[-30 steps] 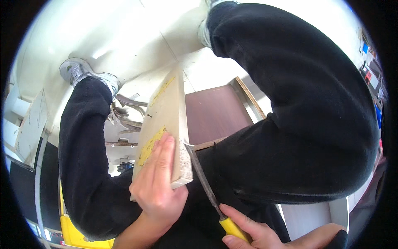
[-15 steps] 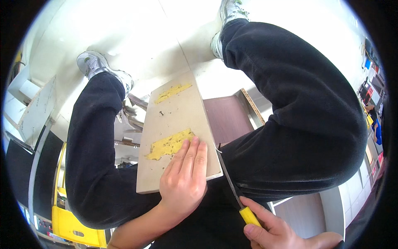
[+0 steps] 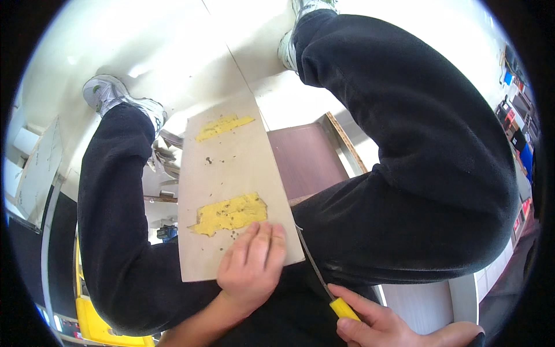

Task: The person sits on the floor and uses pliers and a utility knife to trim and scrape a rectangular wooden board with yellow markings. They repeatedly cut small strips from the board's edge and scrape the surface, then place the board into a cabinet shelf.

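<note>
A pale beige wooden board [image 3: 231, 179] lies across my lap, bearing two rough yellow patches and scattered dark bits. My left hand [image 3: 251, 260] grips its near edge, bent fingers pressed together on top beside the nearer yellow patch; the thumb is hidden. To the right, my right hand [image 3: 373, 321] is closed round the yellow handle of a slim metal file [image 3: 315, 263], index finger stretched along it. The file's blade runs up along the board's right edge near its close corner, with a small whitish sliver at the tip.
My legs in black trousers flank the board. Past its right edge lies a brown panel with a raised rim [image 3: 306, 153]. White furniture parts [image 3: 37, 173] stand at far left, above a yellow plastic piece [image 3: 98, 324]. Assorted items crowd the right rim.
The board sits lower and farther left in view. My left fingers have slid off the nearer yellow patch toward the near edge. The file has stayed by the board's right edge.
</note>
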Demonstrator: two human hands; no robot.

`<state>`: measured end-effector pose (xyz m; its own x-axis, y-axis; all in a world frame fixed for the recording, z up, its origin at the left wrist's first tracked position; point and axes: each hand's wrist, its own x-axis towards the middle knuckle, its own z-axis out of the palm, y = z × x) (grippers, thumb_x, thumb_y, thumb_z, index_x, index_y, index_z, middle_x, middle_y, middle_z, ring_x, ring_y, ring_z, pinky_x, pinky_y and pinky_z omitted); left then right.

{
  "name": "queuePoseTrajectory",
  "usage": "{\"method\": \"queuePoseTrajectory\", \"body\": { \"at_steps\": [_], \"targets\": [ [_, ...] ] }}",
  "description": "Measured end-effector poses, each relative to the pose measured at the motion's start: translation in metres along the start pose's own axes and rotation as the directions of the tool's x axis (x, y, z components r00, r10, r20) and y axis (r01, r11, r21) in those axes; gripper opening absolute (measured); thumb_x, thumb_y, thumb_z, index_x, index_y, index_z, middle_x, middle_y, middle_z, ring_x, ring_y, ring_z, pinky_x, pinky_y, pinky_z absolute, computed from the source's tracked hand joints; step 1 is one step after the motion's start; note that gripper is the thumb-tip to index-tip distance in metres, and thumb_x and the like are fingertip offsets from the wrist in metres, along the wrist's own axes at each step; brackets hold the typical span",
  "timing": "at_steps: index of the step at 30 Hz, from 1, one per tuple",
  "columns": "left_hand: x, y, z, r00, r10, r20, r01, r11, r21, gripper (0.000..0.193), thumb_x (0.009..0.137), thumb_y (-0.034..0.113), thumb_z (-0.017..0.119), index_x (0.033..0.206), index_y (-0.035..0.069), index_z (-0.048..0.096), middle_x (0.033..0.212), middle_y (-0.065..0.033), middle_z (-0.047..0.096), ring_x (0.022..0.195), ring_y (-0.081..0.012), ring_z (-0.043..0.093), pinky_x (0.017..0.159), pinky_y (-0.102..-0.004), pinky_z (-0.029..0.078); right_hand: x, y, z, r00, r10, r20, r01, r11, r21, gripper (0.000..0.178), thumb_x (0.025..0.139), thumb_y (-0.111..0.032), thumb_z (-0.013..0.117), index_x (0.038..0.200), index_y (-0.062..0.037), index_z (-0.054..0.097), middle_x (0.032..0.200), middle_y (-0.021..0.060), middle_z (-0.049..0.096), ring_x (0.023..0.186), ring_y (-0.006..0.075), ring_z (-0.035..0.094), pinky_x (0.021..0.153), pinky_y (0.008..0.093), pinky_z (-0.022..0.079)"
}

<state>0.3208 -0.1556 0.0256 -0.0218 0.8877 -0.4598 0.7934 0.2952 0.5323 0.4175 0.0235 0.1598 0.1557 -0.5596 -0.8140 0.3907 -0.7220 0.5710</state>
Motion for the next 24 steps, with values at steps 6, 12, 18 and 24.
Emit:
{"method": "queuePoseTrajectory", "body": {
  "at_steps": [6,12,18,24],
  "targets": [
    [-0.008,0.0,-0.004,0.994,0.028,0.104,-0.025,0.999,-0.03,0.025,0.08,0.013,0.06,0.103,0.011,0.07,0.102,-0.0038,0.067,0.095,-0.022,0.066,0.071,-0.0291,0.052,0.004,-0.002,0.001,0.999,0.054,0.005,-0.054,0.999,0.003,0.053,0.101,-0.014,0.047,0.15,-0.0183,0.028,0.066,-0.003,0.042,0.043,0.0039,0.034,0.039,0.0191,0.029],
    [0.013,-0.004,-0.016,0.996,-0.064,0.07,0.071,0.991,-0.117,0.027,0.078,0.007,0.061,0.104,0.007,0.069,0.106,-0.0072,0.069,0.095,-0.0253,0.067,0.072,-0.0302,0.052,-0.001,0.002,0.0,0.999,-0.054,0.006,0.054,0.996,-0.07,0.053,0.101,-0.012,0.047,0.15,-0.0149,0.028,0.064,-0.0053,0.041,0.045,0.0028,0.033,0.042,0.018,0.027],
    [0.024,0.003,-0.016,0.993,-0.105,-0.046,0.101,0.992,-0.079,0.012,0.082,0.006,0.066,0.094,0.005,0.069,0.105,-0.0149,0.071,0.095,-0.029,0.07,0.071,-0.0291,0.054,-0.004,0.009,-0.008,0.978,-0.206,0.041,0.209,0.97,-0.123,0.052,0.1,-0.011,0.048,0.149,-0.0119,0.031,0.062,-0.0087,0.037,0.048,0.0005,0.029,0.045,0.0173,0.021],
    [0.029,0.006,-0.017,0.986,-0.15,-0.071,0.143,0.985,-0.093,0.012,0.082,0.002,0.064,0.093,0.002,0.067,0.102,-0.0174,0.071,0.094,-0.0321,0.07,0.072,-0.0316,0.055,0.003,0.013,-0.004,0.863,-0.504,0.022,0.482,0.811,-0.332,0.051,0.099,-0.008,0.05,0.146,-0.0033,0.034,0.111,0.0064,0.059,0.098,0.0104,0.056,0.086,0.0213,0.044]
  ]
}}
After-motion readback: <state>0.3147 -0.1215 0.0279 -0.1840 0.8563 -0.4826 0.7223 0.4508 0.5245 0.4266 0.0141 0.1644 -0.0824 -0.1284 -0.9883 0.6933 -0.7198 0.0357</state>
